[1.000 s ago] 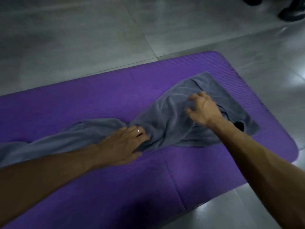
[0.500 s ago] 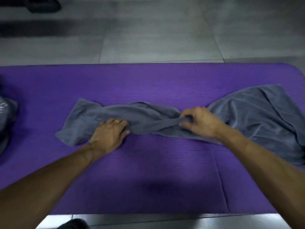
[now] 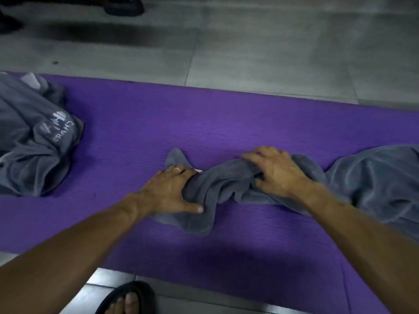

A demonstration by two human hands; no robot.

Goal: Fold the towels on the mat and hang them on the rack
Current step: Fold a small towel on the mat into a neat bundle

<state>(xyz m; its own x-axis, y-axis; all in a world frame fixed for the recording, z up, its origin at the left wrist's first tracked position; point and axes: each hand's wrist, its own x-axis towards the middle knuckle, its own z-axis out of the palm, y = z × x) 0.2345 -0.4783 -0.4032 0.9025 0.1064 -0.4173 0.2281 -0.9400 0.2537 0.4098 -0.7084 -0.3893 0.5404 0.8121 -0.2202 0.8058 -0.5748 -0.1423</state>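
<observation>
1. Towel (image 3: pixel 226 182): grey, bunched and twisted in the middle of the purple mat (image 3: pixel 226 123); its right end spreads flatter toward the right edge of the view; a small corner sticks up just beyond the left hand.
2. Left hand (image 3: pixel 170 191): lies on the towel's left end, fingers laid over the cloth and thumb stretched out along the near edge, pressing the cloth to the mat; a ring shows on one finger.
3. Right hand (image 3: pixel 274 173): on the bunched middle part, fingers curled over the top of the fold and thumb tucked in under it, gripping the cloth.
4. Second towel (image 3: pixel 34 141): grey with white lettering, crumpled in a heap at the left end of the mat, well apart from the hands.
5. Floor (image 3: pixel 272 53): grey tiles around the mat; a foot in a dark sandal (image 3: pixel 127 300) at the near edge.
</observation>
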